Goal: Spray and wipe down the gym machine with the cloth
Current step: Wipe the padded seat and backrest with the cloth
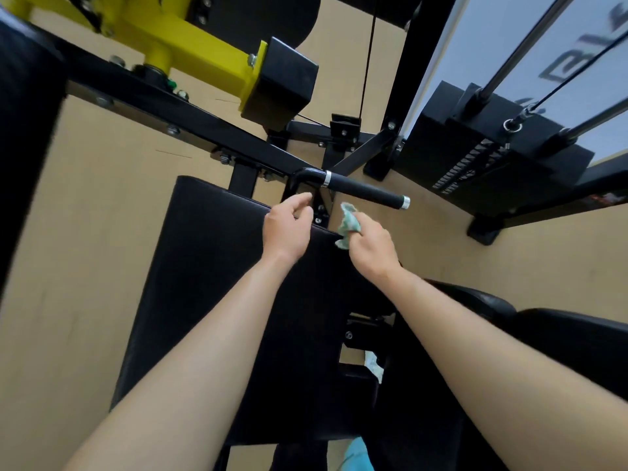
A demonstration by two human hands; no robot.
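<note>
The person's two bare arms reach forward over the black pad point(210, 266) of the gym machine point(190, 130), and both hands are at the far right corner of this pad.

The right hand point(372, 244) holds the cloth point(348, 222). The fingers are curled around it and the cloth is bunched into a small lump. It is pale green and white, and it sticks out from the front and the left side of the fist, toward the left hand. The lower part of the cloth is at the far right corner of the pad. I cannot tell if it touches the pad there. The upper part of the cloth is just below the black handle point(365, 190), near it but apart from it.

The left hand point(287, 229) is just beside the cloth, on its left, and it does not touch it. Its fingers are loosely bent and nothing is seen inside them. The fingertips point to the black bracket where the handle joins the frame, above the far edge of the pad.

The handle goes out to the right from the frame and has a silver ring at each end of its grip. Beyond it, to the right, stands the weight stack point(492, 158) with its steel guide rods. At the upper left is a yellow arm point(190, 39) of the machine. Under everything is a tan floor point(85, 232).
</note>
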